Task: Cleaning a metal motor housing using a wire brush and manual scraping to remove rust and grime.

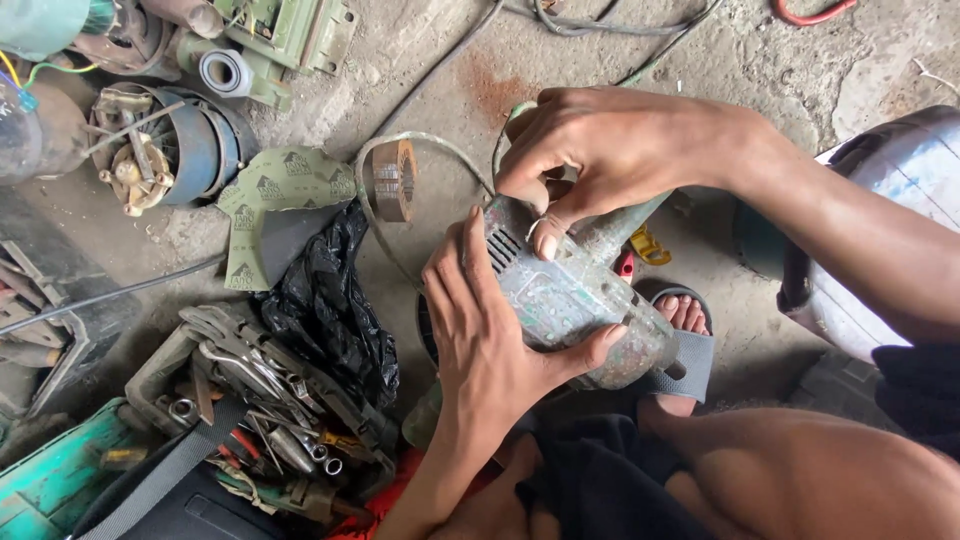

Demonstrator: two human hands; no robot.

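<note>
A worn grey-green power tool body [570, 300] with vent slots rests over my foot in a sandal [685, 330]. My left hand [490, 340] wraps around its housing from the left, thumb on the lower right side. My right hand [600, 150] comes from the upper right and pinches at the top end of the tool near the vents with thumb and fingers. Whether a small part sits between those fingers is hidden.
A black plastic bag [325, 300] and an open toolbox of wrenches and sockets [260, 400] lie at left. A tape roll [393, 180], green patterned sheet [275, 200], motor parts [160, 150], cables and a metal cylinder [890, 230] surround me on the dirty concrete floor.
</note>
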